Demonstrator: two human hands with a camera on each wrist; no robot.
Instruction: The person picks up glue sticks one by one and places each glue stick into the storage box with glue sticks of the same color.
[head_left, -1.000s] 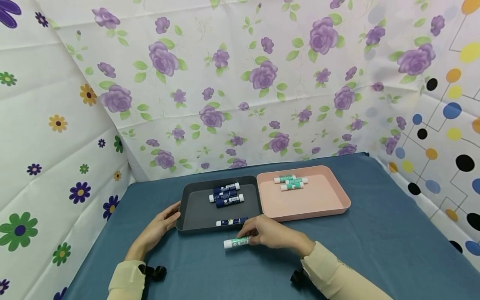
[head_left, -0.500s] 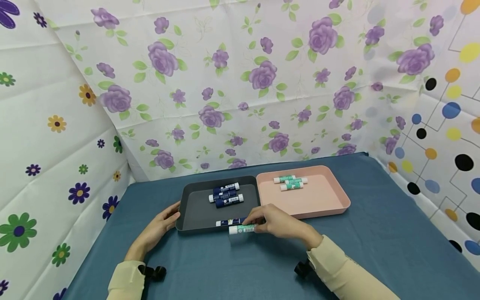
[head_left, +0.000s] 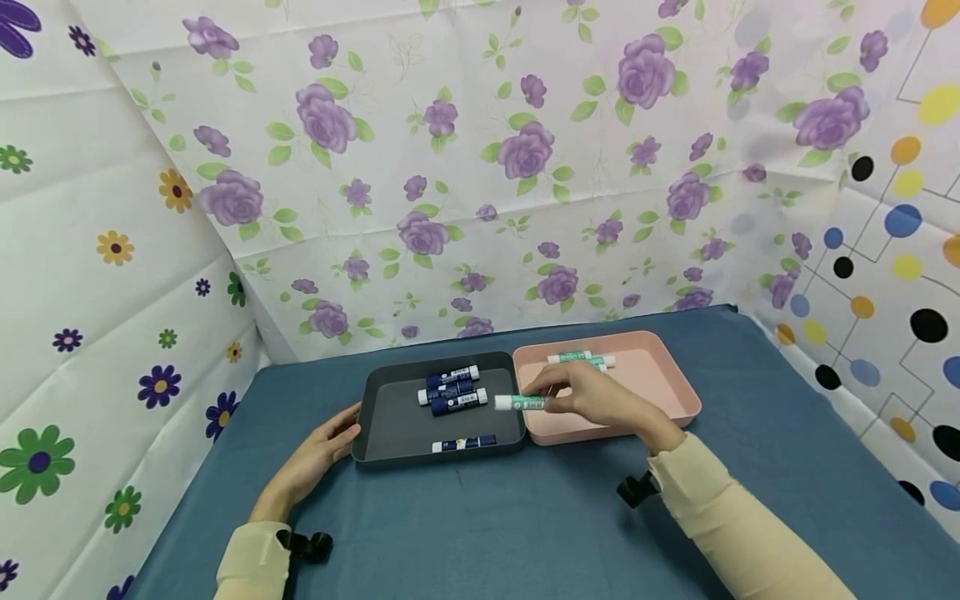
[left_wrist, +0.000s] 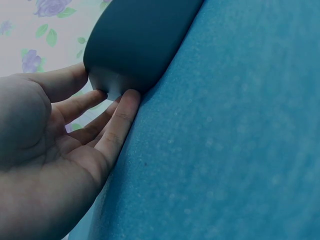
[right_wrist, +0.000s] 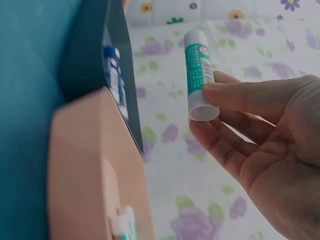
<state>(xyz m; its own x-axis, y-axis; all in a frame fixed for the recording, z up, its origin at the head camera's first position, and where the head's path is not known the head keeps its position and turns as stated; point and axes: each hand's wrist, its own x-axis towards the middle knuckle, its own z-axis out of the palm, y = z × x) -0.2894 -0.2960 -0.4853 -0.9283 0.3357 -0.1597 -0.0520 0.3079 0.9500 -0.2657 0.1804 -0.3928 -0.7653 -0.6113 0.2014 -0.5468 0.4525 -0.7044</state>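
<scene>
A green-and-white glue stick is pinched between the thumb and fingers of my right hand. In the head view it is held over the seam between the dark grey tray and the pink tray. The right wrist view shows the same glue stick raised above the tray rims. My left hand touches the grey tray's left end. In the left wrist view its fairly straight fingers rest against the tray corner.
Several navy glue sticks lie in the grey tray, one navy glue stick apart near its front wall. Green glue sticks lie at the back of the pink tray, partly hidden by my right hand. A blue cloth covers the table; patterned sheets stand around it.
My right hand has lifted the green glue stick from in front of the grey tray, moving it up and right to the pink tray's left edge. The left hand stays put.
</scene>
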